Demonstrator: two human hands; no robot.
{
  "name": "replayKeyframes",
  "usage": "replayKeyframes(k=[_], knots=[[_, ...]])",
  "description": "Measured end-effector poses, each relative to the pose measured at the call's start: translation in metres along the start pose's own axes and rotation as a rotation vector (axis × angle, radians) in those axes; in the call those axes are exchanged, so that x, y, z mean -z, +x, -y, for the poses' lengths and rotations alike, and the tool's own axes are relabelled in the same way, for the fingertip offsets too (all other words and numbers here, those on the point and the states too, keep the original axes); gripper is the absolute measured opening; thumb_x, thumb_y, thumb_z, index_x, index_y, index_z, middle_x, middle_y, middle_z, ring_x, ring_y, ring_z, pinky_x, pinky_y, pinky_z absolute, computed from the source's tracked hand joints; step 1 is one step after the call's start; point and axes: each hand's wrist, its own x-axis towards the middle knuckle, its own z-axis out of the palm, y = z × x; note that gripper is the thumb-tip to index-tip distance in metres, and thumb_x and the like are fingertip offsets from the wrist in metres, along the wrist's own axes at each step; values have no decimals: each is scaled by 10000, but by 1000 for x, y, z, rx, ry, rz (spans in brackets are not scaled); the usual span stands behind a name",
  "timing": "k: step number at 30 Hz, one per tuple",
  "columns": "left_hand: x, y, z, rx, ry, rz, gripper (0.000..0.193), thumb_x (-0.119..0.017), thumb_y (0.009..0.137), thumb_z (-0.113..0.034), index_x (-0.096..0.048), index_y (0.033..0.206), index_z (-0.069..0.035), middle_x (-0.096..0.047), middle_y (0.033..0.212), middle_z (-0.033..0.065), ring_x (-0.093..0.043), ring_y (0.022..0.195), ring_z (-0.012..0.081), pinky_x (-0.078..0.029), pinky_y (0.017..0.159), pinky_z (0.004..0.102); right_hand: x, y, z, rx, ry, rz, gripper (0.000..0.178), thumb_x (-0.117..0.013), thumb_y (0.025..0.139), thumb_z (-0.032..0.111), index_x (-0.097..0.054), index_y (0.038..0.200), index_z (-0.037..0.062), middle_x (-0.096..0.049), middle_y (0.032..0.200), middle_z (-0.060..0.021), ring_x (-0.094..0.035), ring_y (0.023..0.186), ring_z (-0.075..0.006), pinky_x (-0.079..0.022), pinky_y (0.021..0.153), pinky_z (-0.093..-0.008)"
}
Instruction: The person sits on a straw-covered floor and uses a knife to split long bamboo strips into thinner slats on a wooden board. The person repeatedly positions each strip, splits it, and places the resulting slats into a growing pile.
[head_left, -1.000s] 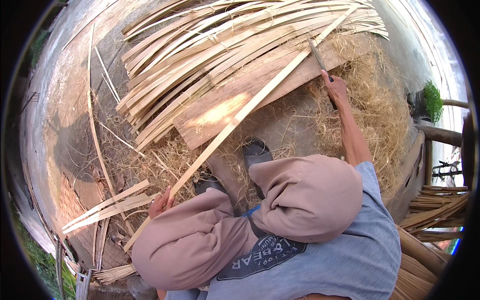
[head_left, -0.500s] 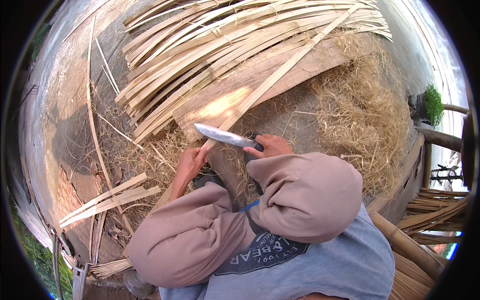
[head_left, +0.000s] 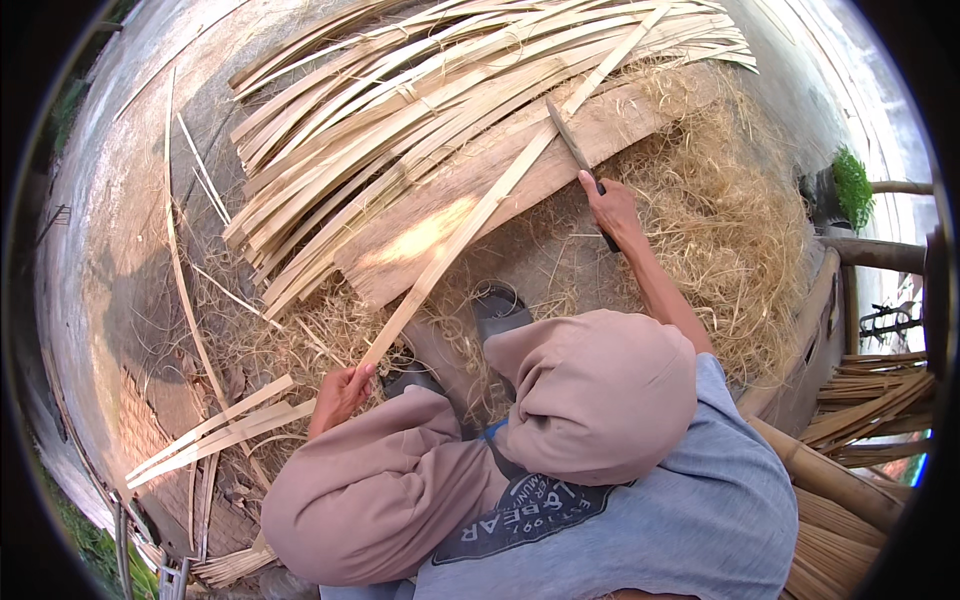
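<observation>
My left hand (head_left: 343, 393) pinches the near end of a long pale bamboo strip (head_left: 478, 220), close by my left knee. The strip runs away to the upper right, across a wooden board (head_left: 400, 245) and over the far strips. With my right hand (head_left: 612, 210) I grip the dark handle of a knife (head_left: 570, 138), its blade pointing up and left. The blade lies at the strip's right edge, above the board; whether it touches the strip I cannot tell.
Beyond the board lies a wide pile of split bamboo strips (head_left: 350, 135). Curly shavings (head_left: 715, 225) heap on the right. A few short strips (head_left: 215, 435) lie at the left. Bamboo poles (head_left: 820, 470) stand at the right, near a green plant (head_left: 852, 188).
My right hand has carried the knife up and right, from near the strip's near end to farther along it. My left hand has moved down and left with the strip.
</observation>
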Motion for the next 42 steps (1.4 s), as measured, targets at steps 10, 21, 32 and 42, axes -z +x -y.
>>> replayKeyframes(k=[10, 21, 32, 42], knots=[[29, -36, 16, 132, -52, 94, 487, -605, 1068, -434, -628, 743, -72, -504, 557, -47, -426, 482, 55, -317, 458, 258, -19, -20, 11, 383, -173, 88, 676, -616, 970, 644, -602, 726, 13, -615, 628, -203, -643, 590, -333, -505, 580, -473], [-6, 19, 3, -229, 22, -83, 449, -784, 952, -336, -722, 1258, -13, -725, 789, 30, -614, 644, 122, -494, 611, 280, -4, 9, 14, 166, -136, -3, 717, -608, 979, 617, -639, 717, -50, -632, 637, -254, -664, 615, -366, -512, 619, -480], [-29, 23, 44, -472, 143, -441, 365, -823, 910, -216, -756, 1225, -43, -609, 714, 114, -544, 638, 160, -446, 622, 335, -33, -44, -7, 613, -303, 97, 614, -643, 967, 621, -603, 808, 30, -653, 686, -168, -662, 613, -373, -543, 602, -475], [-55, 24, -27, -346, 204, -387, 396, -799, 937, -175, -718, 1294, -23, -781, 1076, 157, -684, 934, 127, -522, 845, 275, -78, -91, 41, 335, -83, 303, 686, -646, 951, 630, -657, 740, -22, -651, 644, -244, -668, 590, -402, -515, 569, -476]])
